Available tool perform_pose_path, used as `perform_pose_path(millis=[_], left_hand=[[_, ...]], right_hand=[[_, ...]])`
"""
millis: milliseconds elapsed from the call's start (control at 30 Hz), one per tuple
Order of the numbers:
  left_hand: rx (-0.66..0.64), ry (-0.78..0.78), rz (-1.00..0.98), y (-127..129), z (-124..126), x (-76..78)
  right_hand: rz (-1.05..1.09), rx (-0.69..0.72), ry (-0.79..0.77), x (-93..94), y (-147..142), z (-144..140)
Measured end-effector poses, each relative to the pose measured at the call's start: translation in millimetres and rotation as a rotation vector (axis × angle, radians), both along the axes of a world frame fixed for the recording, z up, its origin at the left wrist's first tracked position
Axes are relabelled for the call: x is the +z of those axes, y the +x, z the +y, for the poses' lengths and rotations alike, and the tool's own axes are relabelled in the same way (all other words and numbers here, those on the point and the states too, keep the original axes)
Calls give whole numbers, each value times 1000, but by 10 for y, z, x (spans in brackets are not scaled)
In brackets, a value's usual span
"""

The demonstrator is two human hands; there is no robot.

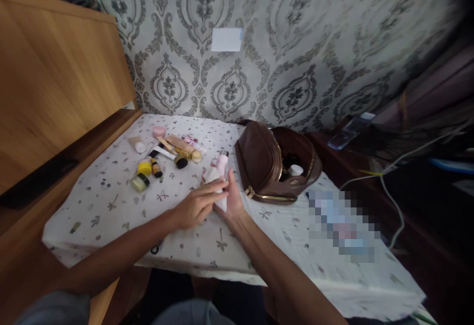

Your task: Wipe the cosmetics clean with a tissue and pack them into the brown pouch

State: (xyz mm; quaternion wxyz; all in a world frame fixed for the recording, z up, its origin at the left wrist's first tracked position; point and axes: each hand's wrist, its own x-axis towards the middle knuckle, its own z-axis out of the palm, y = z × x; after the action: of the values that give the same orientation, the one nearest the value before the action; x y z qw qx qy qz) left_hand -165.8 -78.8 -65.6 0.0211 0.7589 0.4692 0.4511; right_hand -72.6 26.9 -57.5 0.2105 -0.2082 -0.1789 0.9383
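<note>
Both hands, left hand (196, 207) and right hand (232, 197), clasp a pink bottle (219, 168).

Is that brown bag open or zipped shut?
Open: the bag gapes at the top, its gold zip parted, and a white cap shows inside.

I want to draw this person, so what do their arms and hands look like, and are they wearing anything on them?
Both arms are bare from the elbow down: no long sleeves, gloves, watch or bracelet show. The left hand and right hand show no rings that I can make out, though the picture is a little blurry. A bit of grey-blue cloth shows by the left upper arm, maybe a short sleeve.
</note>
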Motion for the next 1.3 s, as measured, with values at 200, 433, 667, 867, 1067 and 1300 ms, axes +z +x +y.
perform_pose_path(millis=[200, 433, 667, 867, 1067, 1300], left_hand=[[-27, -21, 58, 63, -10, 33], [366, 17, -131, -119, 65, 91], [319, -148, -79, -89, 86, -70], [221, -37, 2, -117, 60, -71], [307, -150, -56, -136, 37, -62], [271, -228, -77, -94, 51, -94]], right_hand=[[43, 16, 32, -2, 27, 113], [50, 108, 196, -31, -104, -152], [67, -57, -37, 12, -109, -71], [2, -154, -1, -92, -85, 157], [25, -130, 199, -84, -57, 87], [1, -149, 496, 57, -1, -60]])
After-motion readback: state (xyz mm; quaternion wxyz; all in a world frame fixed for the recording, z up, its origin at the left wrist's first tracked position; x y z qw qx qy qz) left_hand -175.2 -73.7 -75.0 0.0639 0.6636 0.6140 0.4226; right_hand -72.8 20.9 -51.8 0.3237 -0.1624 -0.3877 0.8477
